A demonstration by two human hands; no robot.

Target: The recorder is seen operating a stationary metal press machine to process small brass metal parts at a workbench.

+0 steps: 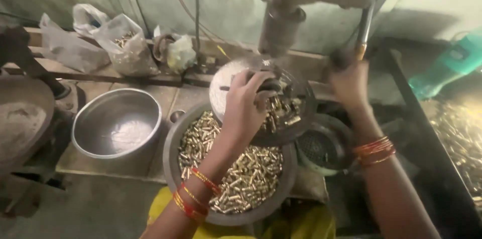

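My left hand [247, 104] reaches over a round metal plate [226, 78] under the press machine [283, 18], its fingertips on small brass tubes [281, 111] lying on the plate. Whether it pinches one is hidden by the fingers. My right hand [350, 84] is closed around the machine's lever handle [362, 43] at the right. Below the plate sits a dark round pan [173, 158] heaped with several brass tubes [246, 174]. Red and gold bangles ring both wrists.
An empty steel bowl [116, 123] stands left of the pan. Plastic bags [125, 43] lie at the back left. A dark mesh dish [324, 146] sits right of the pan. More brass pieces [457, 138] glint at the far right, by a green object [447, 68].
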